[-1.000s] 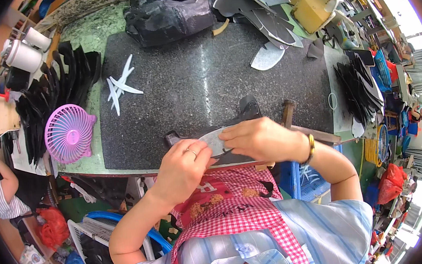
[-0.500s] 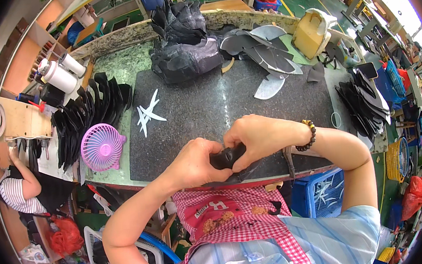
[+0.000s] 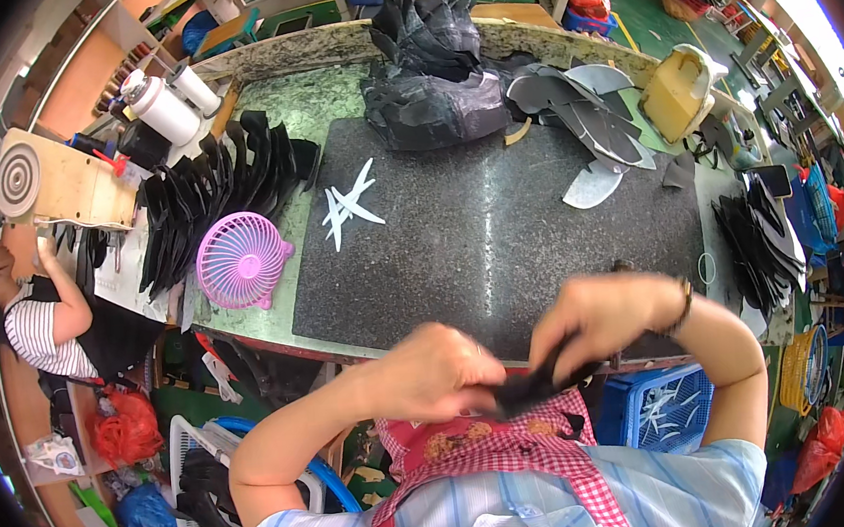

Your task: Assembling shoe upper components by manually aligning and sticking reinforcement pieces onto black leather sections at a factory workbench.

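Note:
A limp black piece, like leather or fabric, is stretched between my hands at the table's near edge, just over my checked apron. My left hand is closed on its left end. My right hand, with a beaded bracelet at the wrist, pinches its right end from above. Both hands and the piece are smeared by motion, so its exact shape cannot be made out. Beyond them lies a dark speckled mat with several white pointed strips on its left part.
Stacked black pieces and a pink fan stand left. Black bundles, curved cut pieces and a yellow container lie at the back. More black pieces are at right. A person sits far left.
My hands have drawn toward my body, from over the mat to the table edge. The black piece, bunched between both hands before, is now pulled out lengthwise. The whole view has shifted.

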Demonstrator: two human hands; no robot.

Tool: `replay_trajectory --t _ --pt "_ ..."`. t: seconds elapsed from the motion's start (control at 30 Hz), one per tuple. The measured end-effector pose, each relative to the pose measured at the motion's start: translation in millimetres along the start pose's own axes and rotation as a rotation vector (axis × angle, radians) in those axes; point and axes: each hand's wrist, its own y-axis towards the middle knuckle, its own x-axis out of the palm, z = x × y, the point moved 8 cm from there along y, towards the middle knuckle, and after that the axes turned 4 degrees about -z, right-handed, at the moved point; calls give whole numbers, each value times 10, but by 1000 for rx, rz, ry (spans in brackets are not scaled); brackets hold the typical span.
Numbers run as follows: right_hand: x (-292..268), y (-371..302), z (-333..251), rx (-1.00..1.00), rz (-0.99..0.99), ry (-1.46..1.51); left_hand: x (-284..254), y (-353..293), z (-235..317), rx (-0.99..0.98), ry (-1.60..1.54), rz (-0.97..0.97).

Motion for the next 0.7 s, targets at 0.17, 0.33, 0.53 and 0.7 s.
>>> replay_trajectory --t 0.17,0.33,0.53,0.7 --pt "-1444 259 507 0 735 -181 512 113 -484 -259 1100 77" --pt "-1242 1583 489 303 840 -690 673 -42 -305 -294 1133 298" --pt "-1204 1472 179 182 814 -445 605 -51 -401 -379 947 289" --pt "-487 404 -83 123 668 -31 293 -546 -812 -418 -136 883"
